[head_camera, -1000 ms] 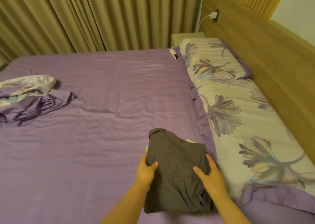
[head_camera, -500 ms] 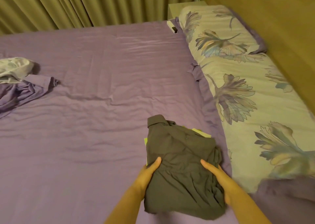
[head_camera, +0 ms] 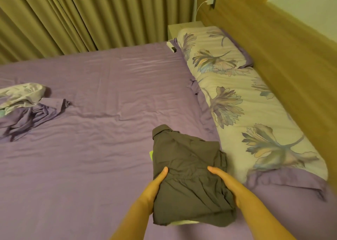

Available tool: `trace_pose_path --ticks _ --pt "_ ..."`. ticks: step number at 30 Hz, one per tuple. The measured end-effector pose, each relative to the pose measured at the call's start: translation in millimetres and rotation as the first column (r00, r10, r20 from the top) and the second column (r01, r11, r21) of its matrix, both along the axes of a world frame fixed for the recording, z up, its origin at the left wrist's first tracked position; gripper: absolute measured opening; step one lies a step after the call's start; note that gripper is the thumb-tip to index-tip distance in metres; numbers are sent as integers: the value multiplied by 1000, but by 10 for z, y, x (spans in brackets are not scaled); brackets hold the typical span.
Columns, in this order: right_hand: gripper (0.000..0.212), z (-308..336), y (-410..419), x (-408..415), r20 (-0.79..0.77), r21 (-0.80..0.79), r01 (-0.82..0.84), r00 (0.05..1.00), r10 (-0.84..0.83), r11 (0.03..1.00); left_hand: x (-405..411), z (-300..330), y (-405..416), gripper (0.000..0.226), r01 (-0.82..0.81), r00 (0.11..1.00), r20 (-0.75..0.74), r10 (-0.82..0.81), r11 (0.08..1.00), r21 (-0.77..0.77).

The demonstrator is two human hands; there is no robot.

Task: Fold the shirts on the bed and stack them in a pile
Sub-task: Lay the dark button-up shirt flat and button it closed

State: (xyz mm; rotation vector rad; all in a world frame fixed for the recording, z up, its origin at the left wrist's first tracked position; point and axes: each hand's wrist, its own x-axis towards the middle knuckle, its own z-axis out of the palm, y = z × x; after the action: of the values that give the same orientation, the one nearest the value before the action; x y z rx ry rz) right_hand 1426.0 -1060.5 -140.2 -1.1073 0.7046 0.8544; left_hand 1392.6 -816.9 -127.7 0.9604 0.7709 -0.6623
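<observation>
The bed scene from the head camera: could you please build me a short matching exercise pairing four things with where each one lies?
Things:
1. grey shirt
2. floral pillows
3. crumpled bedding
4. charger

Places:
A. in the wall socket above the bedside table
B. at the bed's left edge
C. between both hands
D. along the wooden headboard

Pairs: 1-C, 2-D, 3-B, 4-A

One head-worn wide-angle view looks forward and down, close over the bed (head_camera: 91, 148) toward the curtains (head_camera: 82, 15).
</observation>
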Motion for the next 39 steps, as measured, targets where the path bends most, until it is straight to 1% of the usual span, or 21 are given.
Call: trace_pose_path --ticks 4,7,9,13,16,19,20,21,22,23,26,30,36,39 --pt "63 425 -179 -252 50 -30 -17 999 18 999 -286 388 -176 41 11 999 36 -10 1000 -9" --pt "69 718 -392 -486 101 -53 -13 995 18 998 -500 693 -364 38 49 997 67 -49 999 -1" --pt "69 906 -576 -683 124 -61 5 992 2 998 -639 874 -530 37 81 993 84 -81 997 11" --pt "61 1215 -1017 -1088 147 -79 52 988 -40 996 -926 1131 -959 35 149 980 131 -150 989 13" --pt "59 1345 -1370 -1399 162 -113 60 986 -42 992 -1136 1191 -1286 38 202 971 130 -202 979 15" --pt "39 1405 -1685 -1682 164 -112 104 983 -84 988 -1345 1188 -1606 38 251 960 128 -249 968 8" --pt "38 1395 -1794 -1760 166 -116 138 979 -118 984 -1408 1175 -1708 38 264 957 123 -262 964 0" --pt "43 1382 -1900 -1838 168 -121 164 975 -143 979 -1466 1156 -1804 40 277 954 117 -274 961 -7" --pt "57 1340 -2003 -1918 157 -131 180 975 -159 975 -1524 1128 -1896 42 290 952 109 -287 957 -14" --pt "64 1284 -2096 -2010 134 -146 174 979 -155 974 -1583 1095 -1988 44 302 949 102 -299 953 -18" --pt "62 1142 -2313 -2294 96 -159 143 987 -129 977 -1737 899 -2223 45 325 943 83 -323 945 -18" --pt "69 847 -2613 -2520 92 -157 157 985 -143 975 -1918 489 -2473 55 379 924 66 -378 925 -2" --pt "72 133 -2951 -2741 77 -181 190 981 -179 965 -2077 -179 -2762 61 410 910 50 -411 911 37" --pt "72 -210 -3034 -2843 77 -218 220 975 -208 951 -2074 -489 -2857 58 436 899 20 -438 898 61"
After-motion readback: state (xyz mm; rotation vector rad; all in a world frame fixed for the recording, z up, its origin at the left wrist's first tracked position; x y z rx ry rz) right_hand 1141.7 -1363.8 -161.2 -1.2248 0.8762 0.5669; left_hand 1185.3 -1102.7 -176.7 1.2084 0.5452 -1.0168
